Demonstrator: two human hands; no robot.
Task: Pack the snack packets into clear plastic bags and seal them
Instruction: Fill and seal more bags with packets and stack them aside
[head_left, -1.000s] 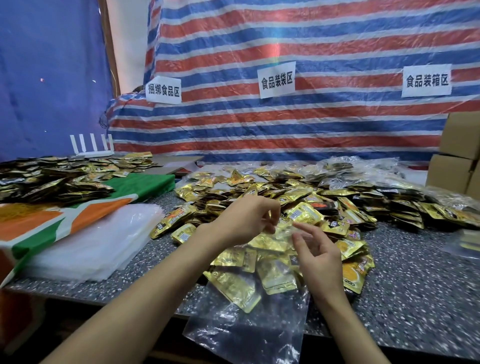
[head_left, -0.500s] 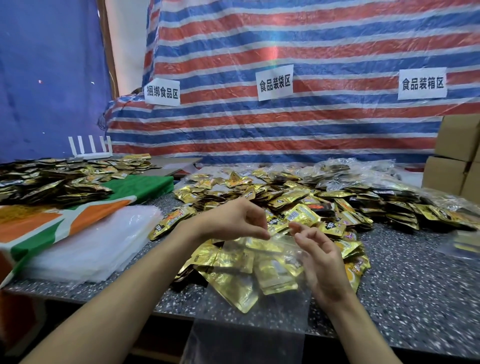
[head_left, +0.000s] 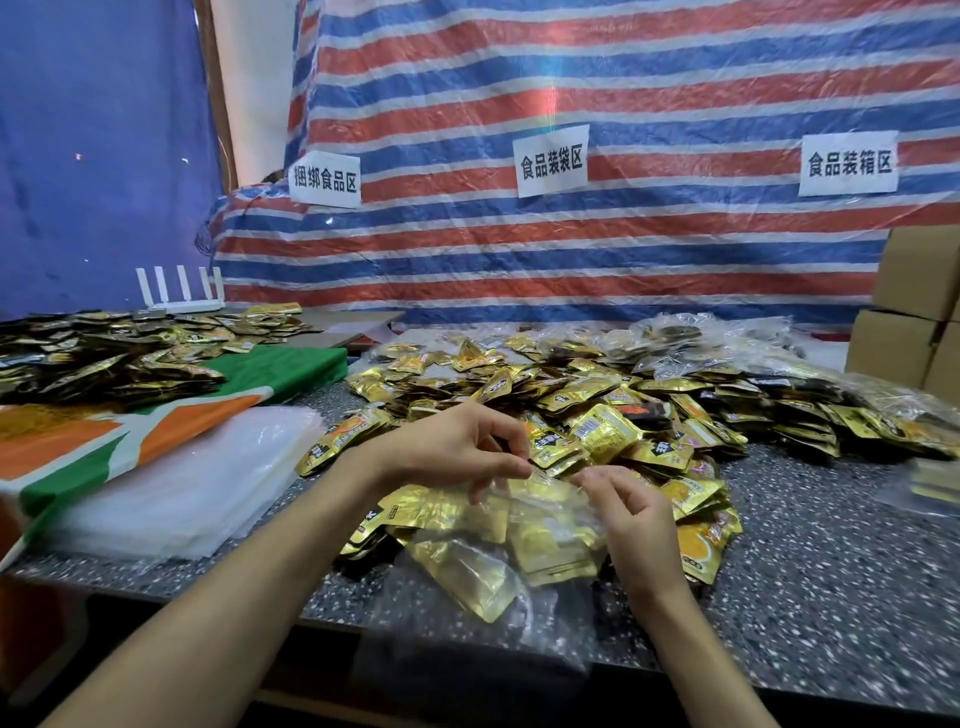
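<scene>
Pinching the mouth of the clear plastic bag (head_left: 457, 608) at lower centre of the frame, left hand (head_left: 447, 452) and right hand (head_left: 639, 519) each clamp its rim. Thin, limp film probably slips (light snack packets (head_left: 550, 540) sit inside), so hold the top edge.

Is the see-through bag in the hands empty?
No, gold snack packets show inside the clear bag that the left hand and right hand pinch at its top.

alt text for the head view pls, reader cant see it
Left hand and right hand pinch the top edge of a clear plastic bag of gold snack packets at a speckled table. Behind lies a heap of loose packets, with empty bags stacked left.
</scene>
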